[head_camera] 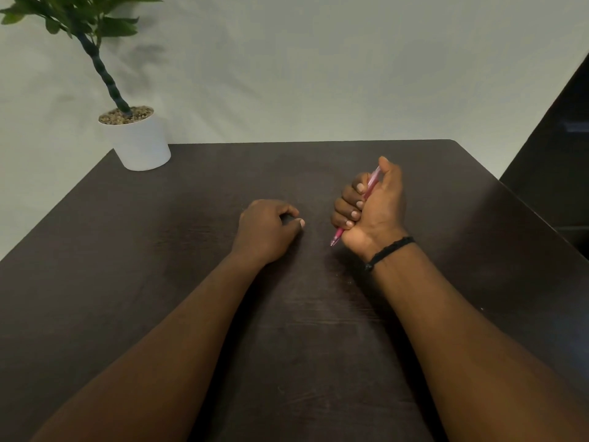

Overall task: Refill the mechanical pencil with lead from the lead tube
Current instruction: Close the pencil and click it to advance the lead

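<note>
My right hand is wrapped in a fist around a pink mechanical pencil. The pencil's tip pokes out below the fist toward the table, and its back end shows by the thumb. My left hand rests on the dark table to the left of the fist, fingers curled with thumb and forefinger pinched over something small and dark that I cannot make out. No lead tube shows in view.
A white pot with a green plant stands at the table's far left corner. A pale wall runs behind the table. A dark piece of furniture stands off the right edge.
</note>
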